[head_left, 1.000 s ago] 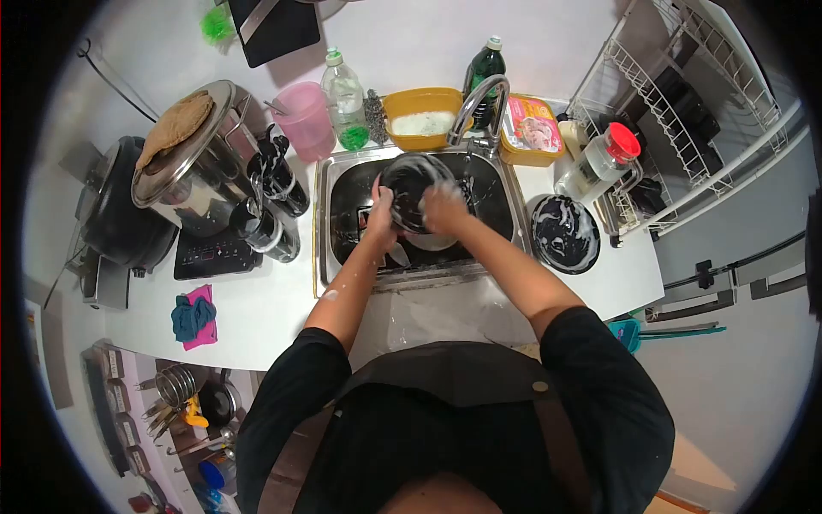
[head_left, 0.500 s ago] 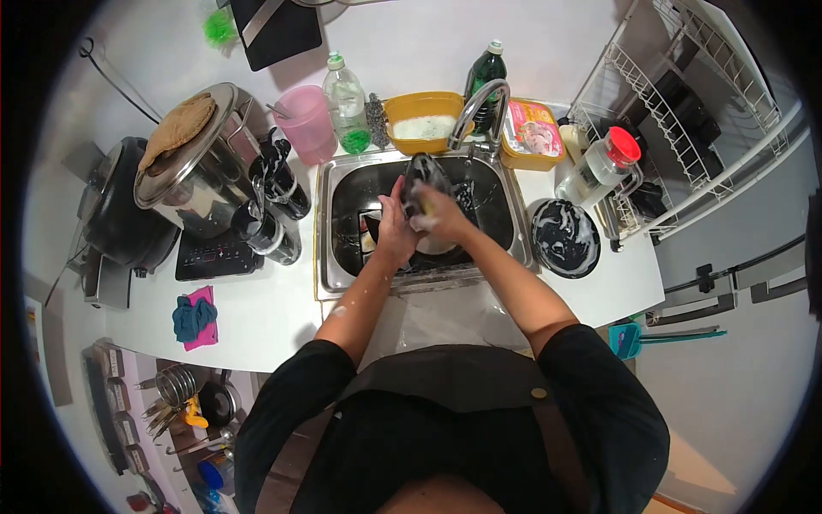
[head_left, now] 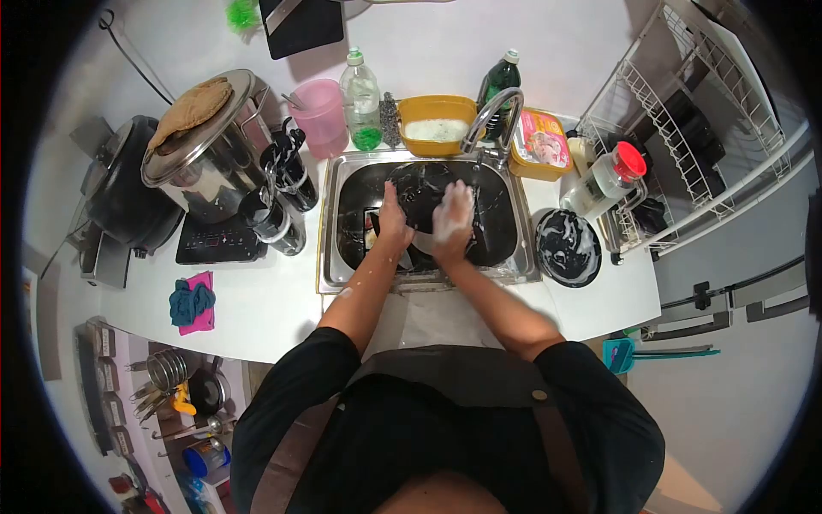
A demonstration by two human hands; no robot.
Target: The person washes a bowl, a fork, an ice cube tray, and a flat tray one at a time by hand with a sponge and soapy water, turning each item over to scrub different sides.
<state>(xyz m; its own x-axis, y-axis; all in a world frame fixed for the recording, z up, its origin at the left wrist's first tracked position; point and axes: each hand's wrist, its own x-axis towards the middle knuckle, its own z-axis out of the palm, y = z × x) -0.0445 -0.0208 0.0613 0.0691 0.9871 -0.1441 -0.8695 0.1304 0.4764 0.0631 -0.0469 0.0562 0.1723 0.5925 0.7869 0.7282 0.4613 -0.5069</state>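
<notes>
Over the sink (head_left: 329,257), my left hand (head_left: 395,223) grips the left edge of a round black plate (head_left: 421,190) with wet spots on it. My right hand (head_left: 454,218) is at the plate's right side, covered in foam and smeared by motion; whether it holds something cannot be made out. A pale round rim shows between my wrists. Other dark dishes lie partly hidden at the bottom left of the sink.
The faucet (head_left: 514,111) arches over the sink's back edge. Behind stand a yellow tub (head_left: 437,104) of suds, a pink pitcher (head_left: 320,124) and bottles. A foamy black dish (head_left: 568,247) and a glass jug (head_left: 593,190) are right; tumblers (head_left: 278,224) and a large pot (head_left: 214,163) left.
The black item has turned from a narrow, tilted view to show its round face. My right hand has moved away from my left hand, toward the right. The camera view has shifted slightly.
</notes>
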